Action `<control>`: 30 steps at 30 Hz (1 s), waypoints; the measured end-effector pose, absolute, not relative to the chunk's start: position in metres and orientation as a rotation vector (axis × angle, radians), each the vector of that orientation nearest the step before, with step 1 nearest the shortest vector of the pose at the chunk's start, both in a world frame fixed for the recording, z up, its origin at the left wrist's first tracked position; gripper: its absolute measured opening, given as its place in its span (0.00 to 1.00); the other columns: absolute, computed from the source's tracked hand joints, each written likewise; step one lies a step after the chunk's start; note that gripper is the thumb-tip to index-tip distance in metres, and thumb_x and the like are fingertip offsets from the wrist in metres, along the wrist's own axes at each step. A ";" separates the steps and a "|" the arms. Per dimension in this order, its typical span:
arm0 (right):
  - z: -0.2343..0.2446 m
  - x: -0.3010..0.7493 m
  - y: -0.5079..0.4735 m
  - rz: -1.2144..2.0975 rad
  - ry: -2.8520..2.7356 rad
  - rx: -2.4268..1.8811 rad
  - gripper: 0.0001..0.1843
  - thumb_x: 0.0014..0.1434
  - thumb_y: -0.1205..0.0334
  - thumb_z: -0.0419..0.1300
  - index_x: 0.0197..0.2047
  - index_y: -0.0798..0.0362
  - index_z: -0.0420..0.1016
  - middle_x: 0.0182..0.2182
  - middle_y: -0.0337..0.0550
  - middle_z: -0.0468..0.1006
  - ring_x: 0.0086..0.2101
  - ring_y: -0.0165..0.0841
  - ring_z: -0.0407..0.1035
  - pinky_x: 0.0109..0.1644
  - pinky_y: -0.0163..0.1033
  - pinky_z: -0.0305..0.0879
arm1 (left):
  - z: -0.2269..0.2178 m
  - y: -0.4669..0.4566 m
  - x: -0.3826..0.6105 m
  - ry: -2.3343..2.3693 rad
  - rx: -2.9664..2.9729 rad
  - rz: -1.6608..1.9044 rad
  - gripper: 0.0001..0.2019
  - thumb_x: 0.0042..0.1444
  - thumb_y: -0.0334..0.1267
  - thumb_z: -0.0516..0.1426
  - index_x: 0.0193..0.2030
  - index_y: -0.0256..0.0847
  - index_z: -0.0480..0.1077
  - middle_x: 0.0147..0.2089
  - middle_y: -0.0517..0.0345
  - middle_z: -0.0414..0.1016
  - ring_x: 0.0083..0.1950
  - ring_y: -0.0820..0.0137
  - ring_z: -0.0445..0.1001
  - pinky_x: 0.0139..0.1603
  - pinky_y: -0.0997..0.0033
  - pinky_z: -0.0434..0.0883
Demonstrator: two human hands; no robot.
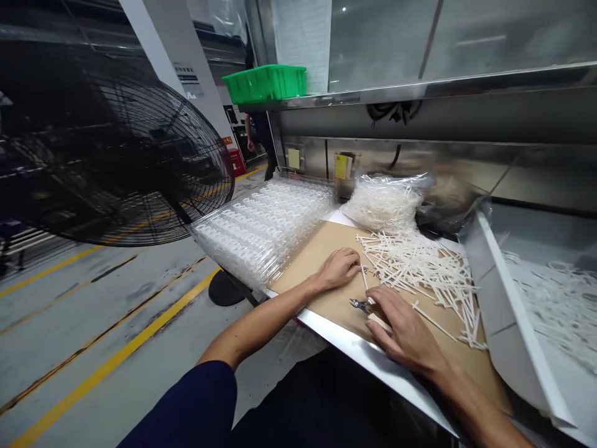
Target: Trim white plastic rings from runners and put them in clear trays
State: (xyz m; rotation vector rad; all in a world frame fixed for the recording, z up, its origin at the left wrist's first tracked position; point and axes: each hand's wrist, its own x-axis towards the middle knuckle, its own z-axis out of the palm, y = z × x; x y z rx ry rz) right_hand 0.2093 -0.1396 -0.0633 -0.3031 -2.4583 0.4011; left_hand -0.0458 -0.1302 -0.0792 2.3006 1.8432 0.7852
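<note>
My left hand (339, 267) rests on the brown cardboard sheet (321, 249), fingers curled, with a thin white plastic stick (364, 277) at its fingertips. My right hand (405, 328) lies over a small pair of cutting pliers (360, 304) whose metal tip pokes out to the left; a pale handle shows under the fingers. A loose heap of white plastic sticks (422, 270) is spread on the cardboard just beyond both hands.
A clear bag of white sticks (385, 202) sits behind the heap. Stacked clear plastic trays (263, 227) lie left of the cardboard. A white bin (504, 298) with more white parts stands at right. A large black fan (107, 155) is at left, a green crate (265, 82) on the shelf.
</note>
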 end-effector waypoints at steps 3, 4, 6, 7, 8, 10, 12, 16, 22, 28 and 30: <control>-0.064 0.208 -0.139 0.402 -2.470 -0.279 0.22 0.68 0.61 0.58 0.63 0.56 0.69 0.56 0.63 0.79 0.57 0.53 0.74 0.63 0.61 0.71 | -0.079 -0.132 -0.049 1.951 2.216 0.841 0.06 0.67 0.36 0.58 0.42 0.40 0.77 0.49 0.48 0.80 0.54 0.63 0.77 0.62 0.61 0.72; -0.063 0.208 -0.139 0.405 -2.475 -0.281 0.21 0.69 0.61 0.58 0.63 0.57 0.68 0.55 0.63 0.79 0.57 0.53 0.74 0.63 0.61 0.71 | -0.078 -0.133 -0.050 1.983 2.186 0.858 0.06 0.67 0.36 0.58 0.42 0.40 0.77 0.48 0.48 0.80 0.53 0.63 0.77 0.61 0.62 0.73; -0.060 0.206 -0.141 0.410 -2.485 -0.301 0.20 0.69 0.61 0.57 0.61 0.58 0.68 0.54 0.63 0.79 0.56 0.52 0.74 0.61 0.59 0.71 | -0.074 -0.136 -0.054 2.049 2.123 0.888 0.07 0.67 0.37 0.57 0.41 0.40 0.77 0.47 0.48 0.80 0.51 0.63 0.77 0.60 0.62 0.73; -0.058 0.205 -0.142 0.413 -2.490 -0.317 0.18 0.70 0.61 0.57 0.60 0.58 0.68 0.53 0.63 0.79 0.55 0.51 0.74 0.60 0.58 0.72 | -0.072 -0.138 -0.056 2.080 2.091 0.901 0.07 0.66 0.37 0.57 0.41 0.40 0.77 0.46 0.48 0.80 0.51 0.63 0.77 0.59 0.61 0.73; -0.057 0.204 -0.143 0.413 -2.494 -0.337 0.17 0.69 0.61 0.57 0.59 0.58 0.68 0.52 0.62 0.79 0.53 0.50 0.74 0.59 0.56 0.72 | -0.070 -0.140 -0.059 2.106 2.064 0.912 0.07 0.66 0.37 0.57 0.41 0.40 0.77 0.46 0.48 0.80 0.50 0.62 0.77 0.59 0.60 0.73; -0.055 0.202 -0.145 0.406 -2.504 -0.373 0.15 0.69 0.60 0.57 0.56 0.56 0.69 0.50 0.59 0.80 0.50 0.47 0.74 0.56 0.53 0.73 | -0.068 -0.143 -0.064 2.139 2.025 0.932 0.09 0.66 0.39 0.56 0.40 0.40 0.76 0.46 0.46 0.79 0.50 0.60 0.77 0.59 0.57 0.73; -0.056 0.199 -0.144 0.388 -2.521 -0.403 0.15 0.68 0.57 0.59 0.54 0.57 0.70 0.47 0.57 0.80 0.48 0.45 0.73 0.56 0.50 0.73 | -0.068 -0.141 -0.068 2.117 2.031 0.938 0.11 0.65 0.42 0.56 0.40 0.40 0.77 0.48 0.45 0.79 0.52 0.56 0.77 0.61 0.53 0.72; -0.061 0.196 -0.137 0.345 -2.550 -0.425 0.20 0.67 0.50 0.62 0.52 0.58 0.72 0.45 0.54 0.80 0.46 0.43 0.73 0.56 0.47 0.71 | -0.067 -0.131 -0.073 1.894 2.186 0.840 0.13 0.64 0.49 0.57 0.43 0.45 0.79 0.54 0.50 0.80 0.58 0.56 0.77 0.66 0.54 0.72; -0.063 0.195 -0.136 0.313 -2.563 -0.359 0.24 0.70 0.43 0.58 0.49 0.58 0.74 0.43 0.53 0.81 0.45 0.42 0.73 0.57 0.45 0.70 | -0.008 -0.109 -0.063 1.833 2.396 0.852 0.17 0.65 0.53 0.55 0.49 0.46 0.78 0.56 0.51 0.79 0.59 0.53 0.78 0.66 0.50 0.72; -0.061 0.195 -0.137 0.281 -2.576 -0.327 0.26 0.71 0.41 0.57 0.49 0.60 0.75 0.44 0.57 0.82 0.47 0.46 0.74 0.57 0.49 0.70 | 0.078 -0.063 0.047 1.479 2.679 0.901 0.13 0.65 0.51 0.57 0.48 0.51 0.78 0.54 0.61 0.81 0.56 0.59 0.79 0.62 0.55 0.75; -0.057 0.197 -0.138 0.270 -2.589 -0.317 0.26 0.71 0.40 0.58 0.49 0.59 0.76 0.45 0.57 0.83 0.48 0.46 0.75 0.57 0.49 0.70 | 0.092 -0.047 0.099 1.290 2.746 0.843 0.13 0.65 0.50 0.57 0.47 0.47 0.79 0.52 0.56 0.82 0.53 0.59 0.80 0.58 0.58 0.76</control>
